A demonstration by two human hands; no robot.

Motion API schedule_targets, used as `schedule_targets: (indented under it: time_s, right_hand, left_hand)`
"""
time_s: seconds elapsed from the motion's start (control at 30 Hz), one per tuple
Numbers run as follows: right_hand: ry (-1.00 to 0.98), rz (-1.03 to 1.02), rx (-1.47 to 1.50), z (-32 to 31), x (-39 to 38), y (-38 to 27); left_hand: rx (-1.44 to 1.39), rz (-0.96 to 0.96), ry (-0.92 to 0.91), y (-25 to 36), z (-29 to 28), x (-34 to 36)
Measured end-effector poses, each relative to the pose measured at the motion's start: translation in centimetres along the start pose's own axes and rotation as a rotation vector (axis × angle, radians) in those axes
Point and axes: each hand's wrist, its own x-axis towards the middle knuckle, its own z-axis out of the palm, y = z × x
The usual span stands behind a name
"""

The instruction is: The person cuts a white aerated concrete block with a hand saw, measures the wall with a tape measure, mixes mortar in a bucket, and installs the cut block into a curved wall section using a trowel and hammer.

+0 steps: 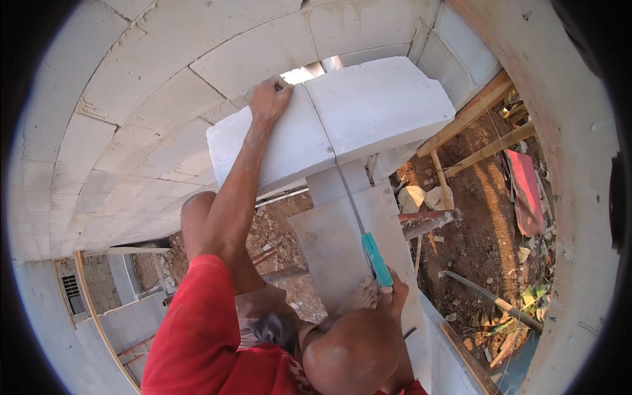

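Note:
A large white aerated concrete block point(382, 99) lies across in front of me, with a straight thin cut running over its top face. My left hand point(272, 99) presses on the block near its far edge, left of the cut, with the fingers curled over that edge. A handsaw point(375, 258) with a teal handle reaches from the near side up to the block, its blade sitting in the cut. Around the handle's near end my right hand point(397, 293) is closed, partly hidden behind my bent knee point(353, 349).
Beneath the block stands a grey board point(349, 230). A pale block wall point(164, 99) rises at the left and far side. Down on the right is rubble-strewn soil point(474, 243), with bamboo poles point(490, 151), a metal pipe point(428, 220) and a red sheet point(525, 191).

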Motion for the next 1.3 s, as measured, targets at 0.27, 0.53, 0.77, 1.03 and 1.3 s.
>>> schedule_targets:
  time_s: [0.27,0.53,0.77,1.03,1.3]
  right_hand:
    - [-0.068,0.127,-0.036,0.5,0.5,1.3]
    - [-0.031,0.056,-0.033,3.5,4.9,0.8]
    - [-0.031,0.017,0.057,-0.1,-2.0,0.7]
    - [-0.041,0.018,-0.110,3.9,6.1,1.9]
    - [-0.001,0.319,-0.016,-1.6,-4.1,-1.3]
  left_hand:
    - [-0.085,-0.008,-0.055,-0.3,-0.2,-0.2]
    - [-0.027,-0.028,-0.061,0.4,-0.8,-0.3]
    - [-0.052,-0.035,-0.114,-0.2,-0.9,-0.3]
    - [-0.062,0.016,0.020,0.3,-0.3,-0.9]
    - [-0.082,-0.016,-0.066,-0.9,0.1,0.1]
